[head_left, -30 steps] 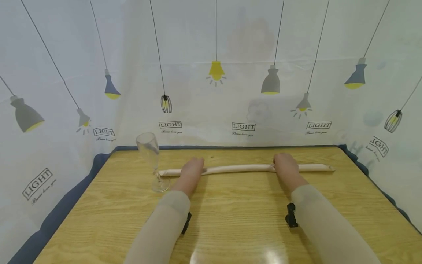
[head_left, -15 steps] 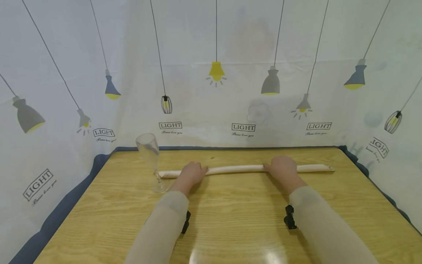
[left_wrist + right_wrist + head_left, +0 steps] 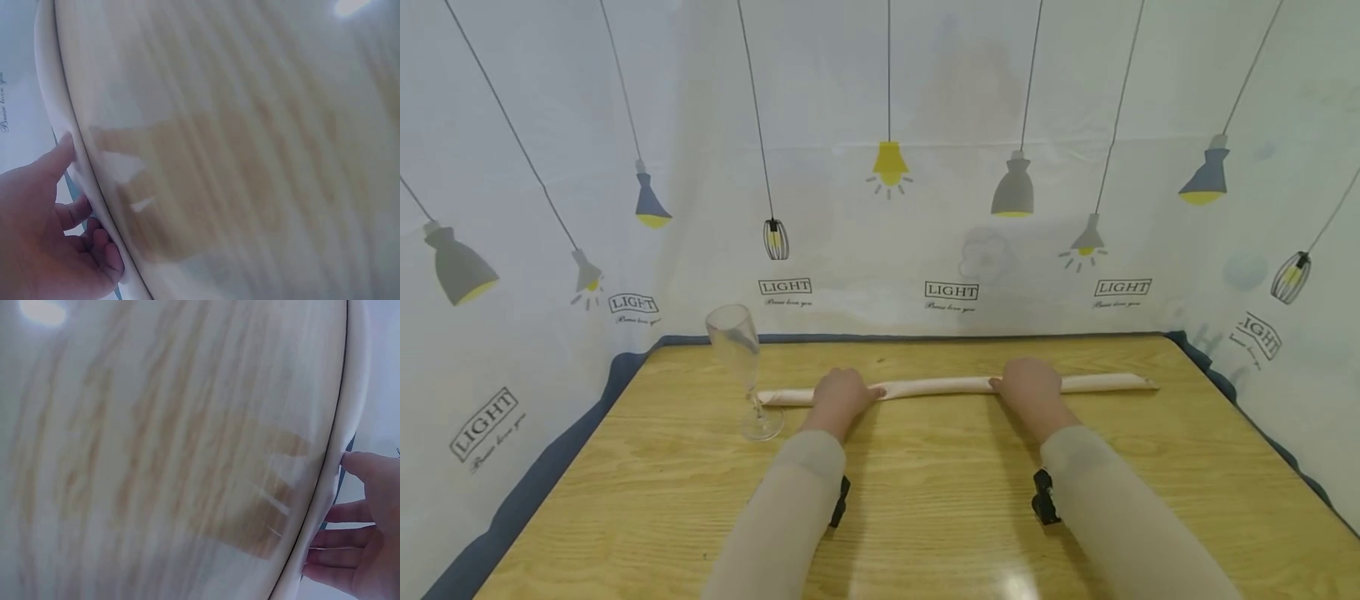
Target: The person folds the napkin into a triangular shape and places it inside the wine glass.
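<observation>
**Pale roll (image 3: 940, 386) lies across the tabletop (image 3: 925, 483), clear glass (image 3: 737, 346) at its left end**

Principal relation: the roll's long axis runs left to right, roughly parallel to the far edge of the tabletop, and crosses directly under both hands. The left hand (image 3: 841, 398) touches it left of centre; the right hand (image 3: 1033, 393) touches it right of centre, leaving a longer free length beyond it to the right. A bare stretch of roll separates the two.

Condition of hands: on the left, the fingers (image 3: 75, 215) are loosely bent and rest against the roll, with the thumb extended onto it. On the right, the fingers (image 3: 344, 537) are fairly straight, their tips on the roll. Neither hand is seen wrapped around it.

Obstruction: the stemmed glass stands upright, its foot just to the near side of the roll's left end; contact between stem and roll cannot be confirmed. The left hand is the nearer of the two. In this inspector's judgement, the glass stands in the way of any leftward or near-side shift of that end.

Surroundings: a lamp-printed backdrop (image 3: 850, 183) rises beyond the far edge. The roll's material is not determined.
</observation>
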A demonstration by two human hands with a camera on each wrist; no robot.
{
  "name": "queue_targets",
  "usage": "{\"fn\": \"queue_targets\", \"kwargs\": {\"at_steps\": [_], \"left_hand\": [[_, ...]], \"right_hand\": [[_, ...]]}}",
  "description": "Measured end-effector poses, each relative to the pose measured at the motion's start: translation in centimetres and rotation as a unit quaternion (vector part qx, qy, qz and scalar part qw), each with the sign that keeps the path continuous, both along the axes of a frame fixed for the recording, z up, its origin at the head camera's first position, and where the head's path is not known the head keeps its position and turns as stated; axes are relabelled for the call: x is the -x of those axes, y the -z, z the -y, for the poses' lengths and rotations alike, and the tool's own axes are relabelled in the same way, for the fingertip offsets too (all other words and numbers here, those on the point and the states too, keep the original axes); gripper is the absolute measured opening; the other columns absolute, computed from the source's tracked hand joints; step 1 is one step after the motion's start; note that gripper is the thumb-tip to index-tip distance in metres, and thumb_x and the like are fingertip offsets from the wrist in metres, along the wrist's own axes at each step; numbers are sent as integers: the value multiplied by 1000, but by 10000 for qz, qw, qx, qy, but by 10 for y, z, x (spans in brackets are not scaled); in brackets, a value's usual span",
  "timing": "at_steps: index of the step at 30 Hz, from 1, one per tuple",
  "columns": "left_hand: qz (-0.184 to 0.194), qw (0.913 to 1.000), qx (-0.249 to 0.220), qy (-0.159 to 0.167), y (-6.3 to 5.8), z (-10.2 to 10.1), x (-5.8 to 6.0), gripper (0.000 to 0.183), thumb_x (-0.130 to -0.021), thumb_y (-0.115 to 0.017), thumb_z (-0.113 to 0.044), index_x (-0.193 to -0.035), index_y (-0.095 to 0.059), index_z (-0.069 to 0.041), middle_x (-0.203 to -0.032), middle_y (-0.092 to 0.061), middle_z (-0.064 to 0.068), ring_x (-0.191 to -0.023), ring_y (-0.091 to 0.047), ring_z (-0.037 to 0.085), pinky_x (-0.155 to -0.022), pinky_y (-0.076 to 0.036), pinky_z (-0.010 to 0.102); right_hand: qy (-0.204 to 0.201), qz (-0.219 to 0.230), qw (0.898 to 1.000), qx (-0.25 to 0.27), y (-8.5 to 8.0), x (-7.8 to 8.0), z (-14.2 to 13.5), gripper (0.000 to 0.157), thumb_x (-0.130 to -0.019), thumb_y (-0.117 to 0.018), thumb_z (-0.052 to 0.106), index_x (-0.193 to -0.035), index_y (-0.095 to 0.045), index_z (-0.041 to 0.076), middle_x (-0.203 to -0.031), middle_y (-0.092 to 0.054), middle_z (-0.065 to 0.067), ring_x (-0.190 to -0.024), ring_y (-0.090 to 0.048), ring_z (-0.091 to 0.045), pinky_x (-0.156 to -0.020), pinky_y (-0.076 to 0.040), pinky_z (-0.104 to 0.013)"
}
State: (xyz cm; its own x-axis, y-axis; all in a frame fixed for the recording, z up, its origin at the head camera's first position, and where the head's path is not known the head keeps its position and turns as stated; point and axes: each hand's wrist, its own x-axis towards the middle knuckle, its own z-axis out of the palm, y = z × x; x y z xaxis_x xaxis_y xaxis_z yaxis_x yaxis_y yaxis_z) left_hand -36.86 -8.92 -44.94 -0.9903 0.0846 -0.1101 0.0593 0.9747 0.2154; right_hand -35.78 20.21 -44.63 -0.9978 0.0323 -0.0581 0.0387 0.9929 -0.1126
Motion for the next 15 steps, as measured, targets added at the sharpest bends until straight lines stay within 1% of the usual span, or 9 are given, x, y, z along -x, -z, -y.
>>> {"fn": "queue_targets", "kwargs": {"at_steps": [3,5,7,9,11,13,15], "left_hand": [[16,10000,3,56,1,-3,4,60,-90,-60,-57,-104,-70,0,-109,-66,18,-99,-61,32,-87,-50,45],[-22,9998,-39,199,3,-5,10,52,-90,-64,-52,-100,-70,-1,-101,-68,15,-92,-63,29,-84,-51,43],[-71,9992,-77,392,4,-7,15,46,-90,-67,-45,-99,-69,-1,-99,-68,14,-92,-63,29,-87,-50,42],[-104,9981,-93,606,5,-9,18,40,-91,-68,-39,-99,-68,0,-97,-68,14,-94,-63,29,-90,-49,41],[-90,9973,-73,732,4,-10,20,35,-92,-68,-35,-98,-67,0,-96,-68,14,-95,-63,29,-92,-48,41],[-3,9968,-71,801,3,-10,21,33,-93,-67,-34,-96,-67,-1,-93,-68,12,-93,-63,28,-92,-48,40],[113,9967,-102,796,1,-11,19,33,-94,-65,-34,-96,-68,-1,-95,-68,12,-94,-63,28,-93,-48,40]], "right_hand": [[-41,46,10000,28,-1,0,1,44,-98,-56,41,-71,-62,7,-66,-59,-9,-60,-58,-23,-54,-49,-42],[-45,96,9999,53,-2,0,1,43,-98,-57,40,-70,-62,7,-65,-58,-8,-59,-58,-23,-54,-49,-41],[-165,53,9998,10,-4,1,1,42,-97,-59,38,-69,-62,7,-66,-59,-9,-62,-59,-24,-56,-50,-42],[-338,-44,9994,-76,-5,3,1,40,-96,-61,35,-68,-62,6,-68,-60,-10,-67,-60,-28,-61,-52,-45],[-569,-173,9981,-136,-7,5,2,37,-95,-64,29,-68,-62,4,-71,-62,-12,-73,-62,-32,-68,-53,-47],[-767,-241,9967,-58,-9,6,3,33,-94,-65,22,-69,-62,1,-74,-63,-14,-77,-62,-34,-74,-52,-49],[-850,-226,9960,123,-9,7,4,26,-93,-65,15,-72,-61,-1,-76,-63,-14,-79,-62,-34,-77,-52,-48]]}}
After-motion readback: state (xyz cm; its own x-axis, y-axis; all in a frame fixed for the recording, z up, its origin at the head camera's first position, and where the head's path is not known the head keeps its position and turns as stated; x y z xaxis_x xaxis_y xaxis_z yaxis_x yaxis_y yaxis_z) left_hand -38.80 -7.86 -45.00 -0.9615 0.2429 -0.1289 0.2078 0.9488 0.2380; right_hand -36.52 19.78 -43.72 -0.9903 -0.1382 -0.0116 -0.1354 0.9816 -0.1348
